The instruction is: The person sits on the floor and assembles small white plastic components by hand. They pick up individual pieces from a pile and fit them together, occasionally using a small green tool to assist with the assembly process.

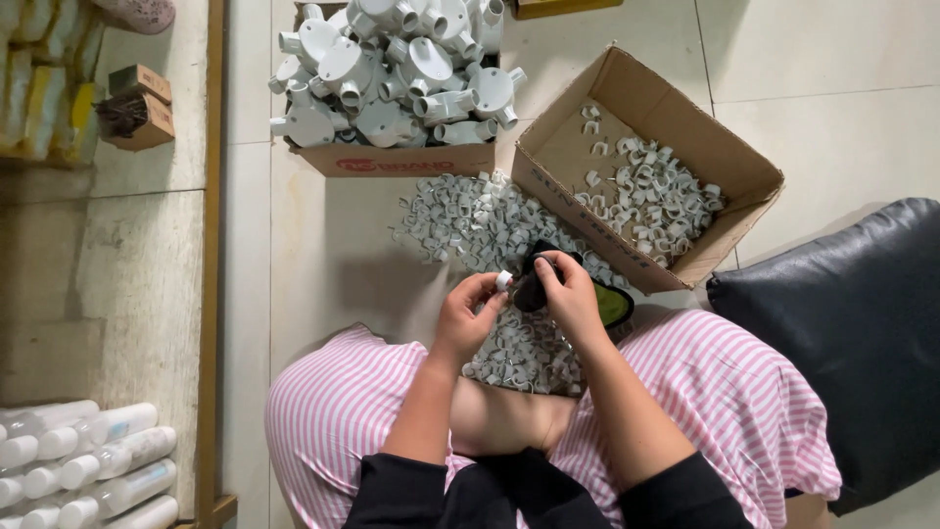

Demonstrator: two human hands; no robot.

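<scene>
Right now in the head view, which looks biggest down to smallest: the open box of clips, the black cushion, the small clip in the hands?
1. Black cushion, though it is cut off by the frame's edge.
2. Open box of clips.
3. Small clip, pinched by the left hand, tiny beside the rest.

Left hand (466,315) pinches small white clip (503,281); right hand (568,294) grips black tool (534,284). Clip heap (480,220) on floor (333,255), between two cardboard boxes (548,162).

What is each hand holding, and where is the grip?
Left hand pinches a small white plastic clip at its fingertips; right hand grips a black tool around its body.
</scene>
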